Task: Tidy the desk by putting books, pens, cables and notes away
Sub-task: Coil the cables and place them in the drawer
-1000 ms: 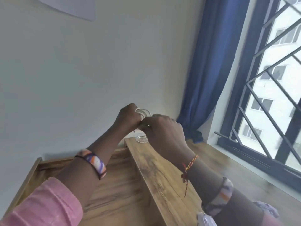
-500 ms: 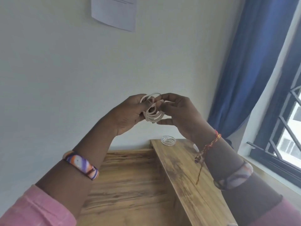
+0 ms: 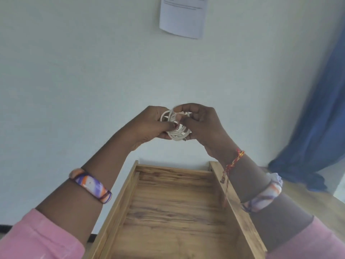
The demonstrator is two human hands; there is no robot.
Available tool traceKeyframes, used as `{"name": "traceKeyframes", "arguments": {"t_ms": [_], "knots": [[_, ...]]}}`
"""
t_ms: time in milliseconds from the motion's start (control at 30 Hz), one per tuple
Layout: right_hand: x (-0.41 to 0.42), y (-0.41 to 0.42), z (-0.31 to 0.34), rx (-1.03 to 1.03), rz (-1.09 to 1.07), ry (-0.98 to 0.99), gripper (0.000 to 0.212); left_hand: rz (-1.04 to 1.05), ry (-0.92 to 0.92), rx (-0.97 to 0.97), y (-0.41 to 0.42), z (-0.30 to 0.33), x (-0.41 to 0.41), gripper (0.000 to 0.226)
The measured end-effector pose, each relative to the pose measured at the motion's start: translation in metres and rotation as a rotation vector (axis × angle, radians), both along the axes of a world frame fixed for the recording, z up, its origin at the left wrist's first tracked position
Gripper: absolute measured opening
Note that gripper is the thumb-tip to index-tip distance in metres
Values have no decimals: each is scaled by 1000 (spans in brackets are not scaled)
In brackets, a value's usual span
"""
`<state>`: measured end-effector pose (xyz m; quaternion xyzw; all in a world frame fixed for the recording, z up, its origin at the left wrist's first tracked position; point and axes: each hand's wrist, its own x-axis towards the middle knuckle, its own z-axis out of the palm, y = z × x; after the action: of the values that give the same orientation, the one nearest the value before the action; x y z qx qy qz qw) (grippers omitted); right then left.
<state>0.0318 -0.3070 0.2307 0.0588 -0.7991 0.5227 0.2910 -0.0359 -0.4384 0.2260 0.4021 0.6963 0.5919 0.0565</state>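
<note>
A white cable (image 3: 177,134), wound into a small coil, is held up in front of the wall between both hands. My left hand (image 3: 149,126) grips the coil from the left, thumb across the loops. My right hand (image 3: 203,122) pinches the cable's upper strands from the right. Both hands hover above the far end of an open wooden drawer (image 3: 173,208), whose inside shows bare wood. Part of the coil is hidden behind my fingers.
The drawer's raised right wall (image 3: 235,204) runs under my right forearm, with the wooden desk top (image 3: 317,202) beyond it. A sheet of paper (image 3: 183,15) hangs on the wall above. A blue curtain (image 3: 317,118) hangs at the right.
The view has swung left, centring the drawer; the small glass dish is out of sight. My hands have kept working the coil, which now looks tighter and more bunched.
</note>
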Motion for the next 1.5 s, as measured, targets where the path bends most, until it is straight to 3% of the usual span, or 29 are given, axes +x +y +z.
{"name": "traceKeyframes", "arguments": {"t_ms": [133,200,267,433,633,767,1000,1100,1200,1267,1400,1500], "knots": [[-10,-12,-1,-131,86,-15,35,259,109,-11,-9,-1,-5,34],[-13,-17,1,-208,126,-39,31,320,180,2,-14,-1,-2,31],[-14,-18,3,-220,127,-60,16,295,187,69,-16,-2,-1,25],[-14,-10,1,-256,117,-121,15,88,-68,299,-14,-10,-4,22],[-10,2,-5,-398,133,-129,14,295,-233,585,3,-18,-9,3],[-12,3,-5,-326,-61,-73,18,336,-209,630,20,-22,-5,8],[-6,23,-12,-212,-258,-32,15,79,-270,525,45,-24,2,16],[6,33,-14,-194,-216,-36,17,166,-120,455,58,-29,0,21],[11,42,-19,-110,-229,-38,10,332,156,368,78,-35,8,21],[11,46,-24,-22,-315,-61,25,396,362,283,90,-41,18,19],[20,51,-36,160,-411,-96,27,388,660,79,109,-57,24,28],[36,61,-36,-1,-334,-64,30,220,641,20,117,-57,22,44]]}}
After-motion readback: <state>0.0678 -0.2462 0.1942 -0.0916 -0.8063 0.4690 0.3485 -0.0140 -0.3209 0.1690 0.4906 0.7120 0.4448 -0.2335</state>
